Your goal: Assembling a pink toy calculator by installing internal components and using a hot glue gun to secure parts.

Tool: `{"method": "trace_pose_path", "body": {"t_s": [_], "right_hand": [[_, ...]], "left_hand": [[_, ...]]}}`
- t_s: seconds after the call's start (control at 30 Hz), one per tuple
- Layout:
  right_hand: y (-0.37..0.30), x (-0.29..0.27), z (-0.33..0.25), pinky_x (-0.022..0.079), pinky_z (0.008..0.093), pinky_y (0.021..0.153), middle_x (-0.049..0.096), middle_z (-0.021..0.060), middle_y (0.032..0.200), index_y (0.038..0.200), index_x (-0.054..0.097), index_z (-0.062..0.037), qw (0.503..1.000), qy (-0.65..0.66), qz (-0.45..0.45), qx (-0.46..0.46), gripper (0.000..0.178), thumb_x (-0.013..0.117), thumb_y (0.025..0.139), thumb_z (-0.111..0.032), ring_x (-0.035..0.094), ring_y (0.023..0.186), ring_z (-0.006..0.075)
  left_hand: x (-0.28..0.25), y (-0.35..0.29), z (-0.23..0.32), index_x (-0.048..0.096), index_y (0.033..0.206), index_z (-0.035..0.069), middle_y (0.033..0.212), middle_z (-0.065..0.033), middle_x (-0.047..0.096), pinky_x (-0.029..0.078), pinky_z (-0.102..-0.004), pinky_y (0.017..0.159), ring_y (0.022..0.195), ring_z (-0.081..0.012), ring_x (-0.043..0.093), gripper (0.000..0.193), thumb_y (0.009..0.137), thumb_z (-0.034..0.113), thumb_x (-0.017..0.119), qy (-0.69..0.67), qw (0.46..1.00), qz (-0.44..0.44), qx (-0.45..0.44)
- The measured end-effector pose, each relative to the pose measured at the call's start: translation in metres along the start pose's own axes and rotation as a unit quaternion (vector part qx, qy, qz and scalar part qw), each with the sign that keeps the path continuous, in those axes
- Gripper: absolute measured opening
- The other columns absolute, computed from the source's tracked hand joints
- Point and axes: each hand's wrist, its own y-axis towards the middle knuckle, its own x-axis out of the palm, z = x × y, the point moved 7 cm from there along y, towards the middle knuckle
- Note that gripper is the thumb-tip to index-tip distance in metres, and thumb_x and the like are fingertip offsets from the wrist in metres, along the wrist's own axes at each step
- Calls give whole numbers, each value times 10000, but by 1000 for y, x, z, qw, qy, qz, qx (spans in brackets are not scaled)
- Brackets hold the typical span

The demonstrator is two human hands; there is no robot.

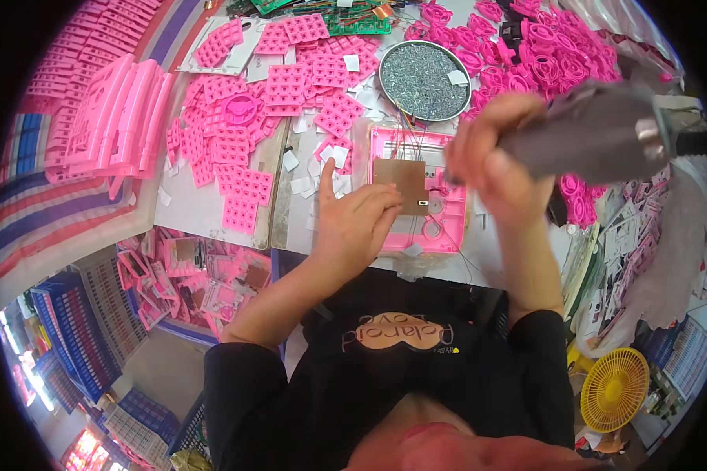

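One brown board (398, 177) contacts the half-open left hand (353, 224); the right hand (501, 163) is closed around a grey power tool (593, 135).

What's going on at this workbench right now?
A person has their left hand spread with fingertips on a brown circuit board, which lies over an open pink plastic housing. Their right hand grips a dark grey handheld tool, perhaps a power screwdriver, blurred, its front end toward the board. Whether it touches anything is unclear. Beyond the housing is a round tray of small metal pieces, apparently screws.
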Motion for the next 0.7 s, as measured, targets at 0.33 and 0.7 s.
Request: {"method": "trace_pose_path", "body": {"t_s": [0.33,0.7], "right_hand": [[-32,26,29,387,307,521,489,28,637,1112,456,-88,999,16,-41,-31,291,674,939,-174,446,516,120],[-20,2,25,396,321,528,494,50,654,1106,450,-62,991,-98,-45,-76,229,613,953,-114,441,535,124]], "left_hand": [[0,4,-3,660,903,110,948,-3,720,137,-665,1160,919,-172,705,121,828,102,754,-9,1000,1,9],[6,-4,12,710,1057,130,1144,11,653,130,-638,1165,1136,-140,631,370,797,385,776,87,990,-105,42]]}}
